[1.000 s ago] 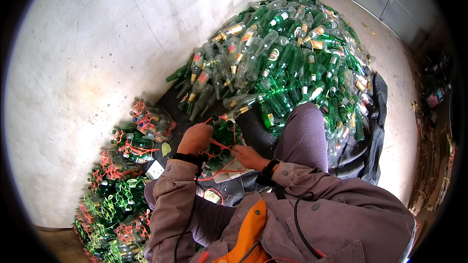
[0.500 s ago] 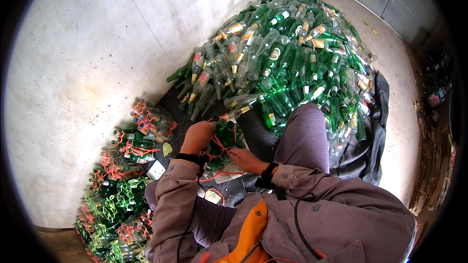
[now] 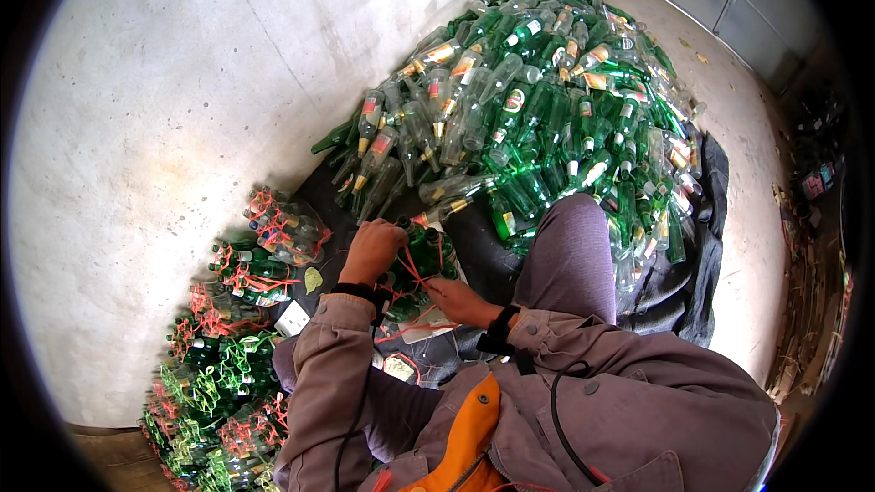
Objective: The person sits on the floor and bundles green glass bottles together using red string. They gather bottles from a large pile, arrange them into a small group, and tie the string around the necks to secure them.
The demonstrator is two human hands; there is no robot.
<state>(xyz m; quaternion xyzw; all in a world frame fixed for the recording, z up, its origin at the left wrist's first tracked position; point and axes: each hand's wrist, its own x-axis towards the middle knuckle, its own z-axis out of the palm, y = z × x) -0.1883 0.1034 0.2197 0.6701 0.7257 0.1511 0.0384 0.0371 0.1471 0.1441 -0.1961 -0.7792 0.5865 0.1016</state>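
Note:
Between my hands stands a bundle of green glass bottles (image 3: 436, 253), laced together over the necks with red string (image 3: 412, 264). My left hand (image 3: 372, 251) is closed at the bundle's upper left edge, and a strand of the string runs down from its fingers. Lower on the near side, my right hand (image 3: 463, 302) pinches the string where several strands meet. The fingertips of both hands are partly hidden. A loose length of the string trails below the bundle, across a pale flat piece (image 3: 428, 326) under it.
A large heap of loose green and clear bottles (image 3: 538, 100) lies ahead on dark sheeting (image 3: 715, 219). Bundles tied with red and green string (image 3: 228, 374) stand at my left along the white wall (image 3: 164, 128). My raised knee (image 3: 570, 251) is right of the bundle. A white box (image 3: 292, 319) lies left.
My left hand has shifted slightly up and to the right, near the bottle necks. The right hand stays almost in place on the string.

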